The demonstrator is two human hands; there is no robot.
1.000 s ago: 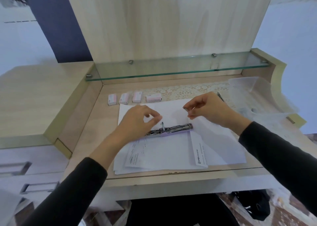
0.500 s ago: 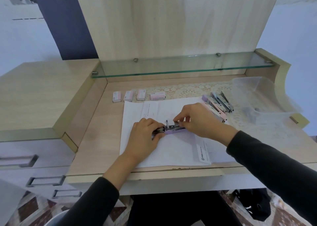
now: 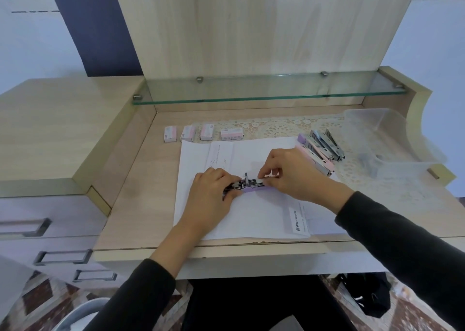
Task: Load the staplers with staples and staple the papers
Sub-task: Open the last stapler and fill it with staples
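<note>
A purple stapler (image 3: 249, 186) lies opened flat on the white papers (image 3: 251, 217) in the middle of the desk, its metal staple channel facing up. My left hand (image 3: 214, 192) grips its left end, fingers curled round it. My right hand (image 3: 289, 174) pinches at the right end of the channel; whether a staple strip is between the fingertips is hidden. Several small staple boxes (image 3: 203, 132) stand in a row behind the papers. Several other staplers (image 3: 319, 152), pink, purple and grey, lie to the right of my right hand.
A clear plastic tray (image 3: 392, 139) sits at the back right on a lace mat (image 3: 276, 127). A glass shelf (image 3: 264, 91) spans the back of the desk. A raised cabinet top (image 3: 63, 129) with drawers below is on the left.
Both hands came down onto the opened stapler: the left now grips its left end, the right moved in from the right and pinches at the channel. The view shifted slightly.
</note>
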